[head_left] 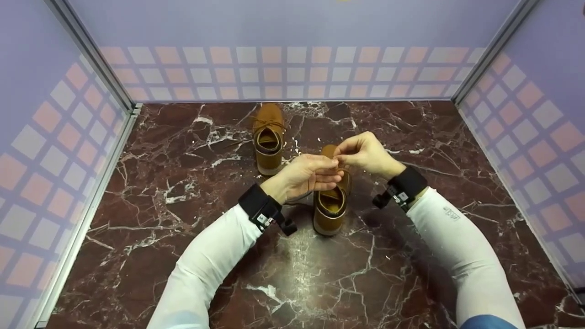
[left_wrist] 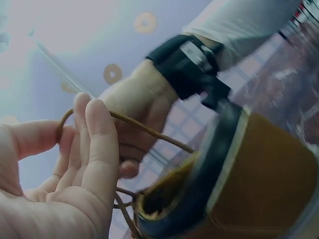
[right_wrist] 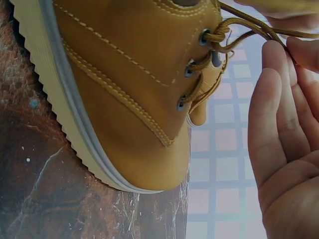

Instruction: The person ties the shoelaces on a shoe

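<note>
A tan lace-up shoe (head_left: 328,223) stands on the marbled surface, its toe pointing away and its upper partly covered by my hands. Over its laces my left hand (head_left: 305,172) pinches a brown shoelace (left_wrist: 154,133) between thumb and index finger, the other fingers extended. The lace runs across those fingers toward the shoe. My right hand (head_left: 367,156) meets the left at the fingertips. Thumb and fingers there pinch lace strands, as the right wrist view shows. Near the top eyelet (right_wrist: 204,37) the laces cross in a loose knot (right_wrist: 218,36).
The matching shoe (head_left: 269,157), its lace tied in a bow, stands farther back to the left. Purple panels (head_left: 292,27) with pink and white squares enclose the back and sides. Small white flecks lie around the shoes on the marbled surface (head_left: 183,237).
</note>
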The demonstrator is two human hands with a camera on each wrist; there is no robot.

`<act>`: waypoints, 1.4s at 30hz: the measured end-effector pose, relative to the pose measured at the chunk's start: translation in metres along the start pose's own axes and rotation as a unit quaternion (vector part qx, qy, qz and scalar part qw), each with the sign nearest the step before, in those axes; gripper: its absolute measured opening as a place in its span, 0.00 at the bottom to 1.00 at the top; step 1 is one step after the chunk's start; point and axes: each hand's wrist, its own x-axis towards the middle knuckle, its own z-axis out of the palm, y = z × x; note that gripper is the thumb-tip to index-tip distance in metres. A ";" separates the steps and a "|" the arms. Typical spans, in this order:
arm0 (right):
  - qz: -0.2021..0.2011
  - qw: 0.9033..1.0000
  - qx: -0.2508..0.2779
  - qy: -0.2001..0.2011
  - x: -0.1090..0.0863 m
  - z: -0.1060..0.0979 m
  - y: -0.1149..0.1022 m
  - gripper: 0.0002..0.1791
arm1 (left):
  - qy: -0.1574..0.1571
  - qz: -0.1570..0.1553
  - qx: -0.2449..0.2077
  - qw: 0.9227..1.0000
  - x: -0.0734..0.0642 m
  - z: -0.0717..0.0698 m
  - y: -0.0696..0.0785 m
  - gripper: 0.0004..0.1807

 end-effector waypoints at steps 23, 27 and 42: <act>0.012 1.000 0.024 -0.014 -0.004 -0.001 -0.003 0.07 | 0.130 0.102 0.496 0.852 -0.002 0.013 -0.017 0.17; 0.012 1.000 0.017 -0.009 -0.005 -0.001 -0.005 0.07 | 0.136 0.150 0.521 0.829 -0.003 0.007 -0.012 0.20; 0.005 0.999 0.038 0.000 -0.010 0.001 -0.006 0.08 | 0.158 0.273 0.601 0.735 0.009 -0.005 -0.010 0.10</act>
